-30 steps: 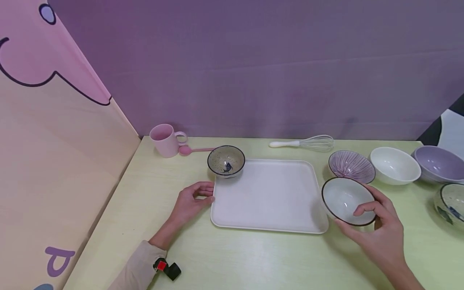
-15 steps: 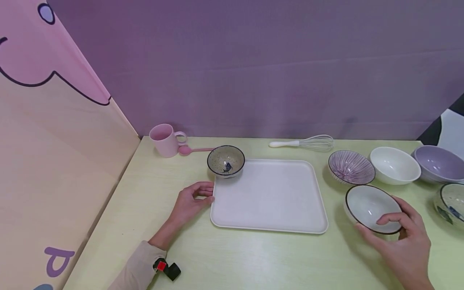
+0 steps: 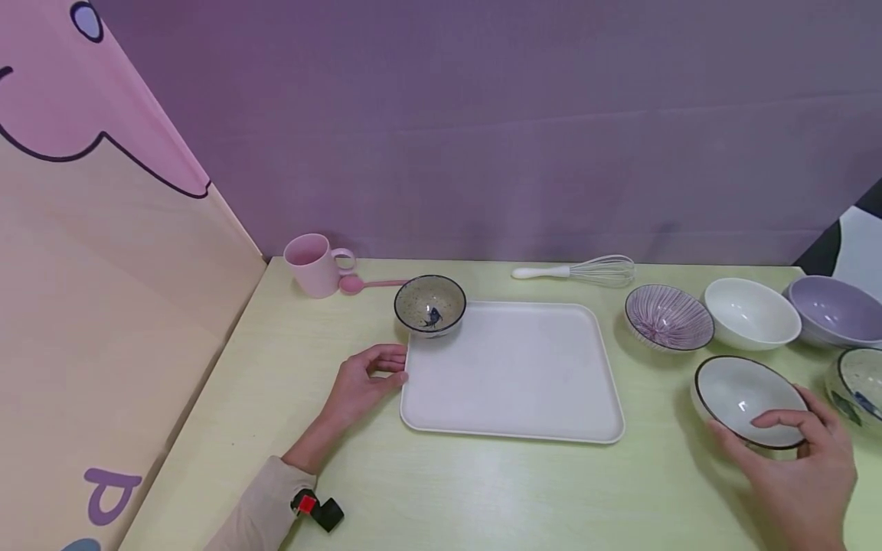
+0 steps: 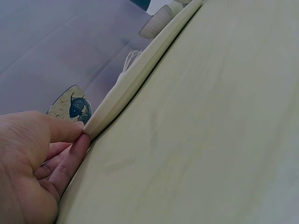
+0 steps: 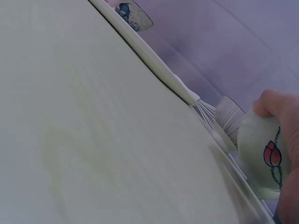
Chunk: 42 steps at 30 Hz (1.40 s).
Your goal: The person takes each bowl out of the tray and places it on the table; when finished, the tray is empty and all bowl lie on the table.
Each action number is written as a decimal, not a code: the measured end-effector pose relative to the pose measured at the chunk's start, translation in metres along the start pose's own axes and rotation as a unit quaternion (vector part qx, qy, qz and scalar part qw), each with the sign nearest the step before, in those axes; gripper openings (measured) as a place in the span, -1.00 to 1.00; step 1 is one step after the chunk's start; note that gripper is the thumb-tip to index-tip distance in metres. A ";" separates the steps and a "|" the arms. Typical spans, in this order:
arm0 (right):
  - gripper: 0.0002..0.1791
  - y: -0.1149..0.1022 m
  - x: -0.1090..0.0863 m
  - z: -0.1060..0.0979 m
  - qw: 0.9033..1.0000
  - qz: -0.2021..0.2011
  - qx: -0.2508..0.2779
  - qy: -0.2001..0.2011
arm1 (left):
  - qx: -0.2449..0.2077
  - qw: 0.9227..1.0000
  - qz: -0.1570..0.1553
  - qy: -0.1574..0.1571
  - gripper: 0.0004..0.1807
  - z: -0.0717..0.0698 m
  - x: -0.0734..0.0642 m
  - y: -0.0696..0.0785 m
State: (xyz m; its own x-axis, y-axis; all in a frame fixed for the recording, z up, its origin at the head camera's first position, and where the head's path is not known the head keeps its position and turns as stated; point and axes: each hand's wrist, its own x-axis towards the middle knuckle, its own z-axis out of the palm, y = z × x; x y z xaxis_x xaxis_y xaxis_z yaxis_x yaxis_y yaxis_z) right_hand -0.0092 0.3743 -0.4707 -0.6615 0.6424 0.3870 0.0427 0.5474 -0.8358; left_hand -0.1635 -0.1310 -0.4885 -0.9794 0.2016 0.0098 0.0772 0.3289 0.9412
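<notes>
My right hand (image 3: pixel 809 463) grips a white bowl (image 3: pixel 730 390) with a dark rim, thumb outside and a finger bent over the rim. In the right wrist view, a red flower shows on this bowl's (image 5: pixel 257 144) outer wall; it hangs slightly tilted, right of the tray. My left hand (image 3: pixel 368 381) pinches the left edge of the white rectangular tray (image 3: pixel 517 383) between thumb and fingers, as the left wrist view shows at the tray rim (image 4: pixel 110 107). A speckled bowl (image 3: pixel 430 302) with a blue fish stands at the tray's back left corner.
Behind the held bowl stand a purple-striped bowl (image 3: pixel 668 317), a white bowl (image 3: pixel 751 314) and a purple bowl (image 3: pixel 837 310). A leaf-patterned bowl (image 3: pixel 861 390) is cut off at right. A whisk (image 3: pixel 575 272), pink spoon (image 3: pixel 354 285) and pink mug (image 3: pixel 317 268) lie along the back.
My right hand has carried the white bowl to the right, away from the tray's right edge and toward the leaf-patterned bowl. The left hand and tray have stayed in place.
</notes>
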 end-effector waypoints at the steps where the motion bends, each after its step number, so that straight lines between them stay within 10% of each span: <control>1: -0.59 0.001 0.001 0.000 1.000 0.000 -0.004 0.004 | -0.001 1.000 0.002 0.000 -0.59 0.000 0.000 0.000; 21: -0.46 0.016 0.010 -0.005 0.999 0.000 -0.029 0.042 | -0.004 1.000 0.021 0.004 -0.60 0.000 0.000 -0.001; 29: -0.09 0.019 0.012 -0.004 0.997 -0.003 -0.012 0.080 | -0.010 1.000 0.015 0.004 -0.61 0.000 0.000 -0.001; 42: -0.18 0.012 0.009 -0.004 0.993 0.060 -0.042 0.093 | -0.015 1.000 0.009 0.002 -0.60 -0.001 -0.001 -0.001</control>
State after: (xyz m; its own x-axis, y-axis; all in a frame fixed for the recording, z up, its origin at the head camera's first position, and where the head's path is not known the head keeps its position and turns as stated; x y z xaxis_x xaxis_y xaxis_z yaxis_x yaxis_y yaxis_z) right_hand -0.0118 0.3889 -0.4754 -0.4989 0.7888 0.3589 0.1794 0.4992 -0.8477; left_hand -0.1625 -0.1325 -0.4896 -0.9788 0.2029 0.0292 0.0901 0.2978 0.9504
